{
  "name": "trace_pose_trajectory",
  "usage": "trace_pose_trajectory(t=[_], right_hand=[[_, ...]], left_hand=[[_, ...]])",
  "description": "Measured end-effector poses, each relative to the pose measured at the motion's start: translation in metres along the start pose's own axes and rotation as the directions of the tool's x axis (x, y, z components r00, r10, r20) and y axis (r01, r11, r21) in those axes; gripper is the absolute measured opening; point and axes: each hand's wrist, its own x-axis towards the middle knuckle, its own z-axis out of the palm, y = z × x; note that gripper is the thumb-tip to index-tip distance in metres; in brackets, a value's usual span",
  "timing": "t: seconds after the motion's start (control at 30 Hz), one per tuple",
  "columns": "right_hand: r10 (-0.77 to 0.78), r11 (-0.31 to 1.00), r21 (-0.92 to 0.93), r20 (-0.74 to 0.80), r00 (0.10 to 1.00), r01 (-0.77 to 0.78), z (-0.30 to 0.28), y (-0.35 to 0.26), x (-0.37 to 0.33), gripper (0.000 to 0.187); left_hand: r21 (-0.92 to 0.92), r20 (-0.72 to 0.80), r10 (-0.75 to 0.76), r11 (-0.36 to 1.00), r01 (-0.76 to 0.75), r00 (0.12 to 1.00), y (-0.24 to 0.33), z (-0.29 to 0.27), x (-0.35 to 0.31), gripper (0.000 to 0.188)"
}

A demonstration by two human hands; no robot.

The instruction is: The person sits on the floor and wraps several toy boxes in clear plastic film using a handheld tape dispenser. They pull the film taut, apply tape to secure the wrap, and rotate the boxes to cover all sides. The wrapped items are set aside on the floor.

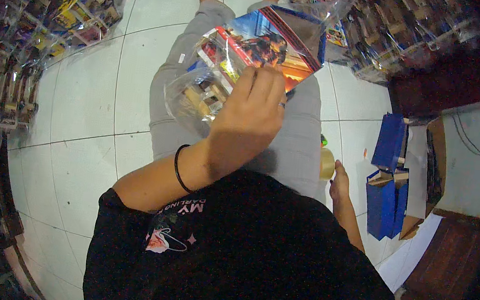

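My left hand point(257, 99) is closed on the near edge of a clear plastic package point(190, 94), fingers bent over a printed card with a red border point(275, 44). Inside the plastic are yellow, blue and beige pieces too jumbled to make out. The package lies across my lap, above my grey trousers point(168, 106). Down by my right thigh, my right hand point(339, 185) has a finger stretched out beside a roll of yellowish tape point(327, 163); its other fingers are partly hidden. A small green piece point(324, 140) shows just beyond the roll.
Heaps of plastic-wrapped packages stand at the far left point(84, 8) and far right point(377, 38). Blue boxes point(385, 196) sit on the white tiled floor point(88, 109) to my right, near a brown cardboard piece point(413, 226) and a white sheet point(415, 253).
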Motion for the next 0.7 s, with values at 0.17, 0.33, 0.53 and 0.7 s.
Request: trace_pose_trajectory(t=[0.17, 0.33, 0.53, 0.7], right_hand=[[0.334, 0.943, -0.131, 0.340, 0.879, -0.307, -0.022, -0.004, 0.039, 0.031], [0.621, 0.781, -0.484, 0.528, 0.579, -0.395, -0.030, 0.013, 0.092, 0.021], [0.429, 0.903, -0.224, 0.402, 0.809, -0.367, -0.035, 0.061, 0.082, 0.026], [0.273, 0.883, 0.294, 0.312, 0.910, -0.365, -0.047, -0.002, 0.036, 0.026]], left_hand=[[-0.010, -0.018, 0.013, 1.000, -0.013, 1.000, -0.002, -0.002, -0.001, 0.027], [0.020, 0.050, 0.032, 0.999, -0.033, 0.998, -0.002, -0.004, -0.002, 0.032], [0.049, 0.038, 0.002, 0.999, -0.004, 0.999, -0.001, -0.004, -0.002, 0.035], [0.088, 0.035, 0.017, 0.996, -0.020, 0.999, -0.001, -0.004, -0.003, 0.038]])
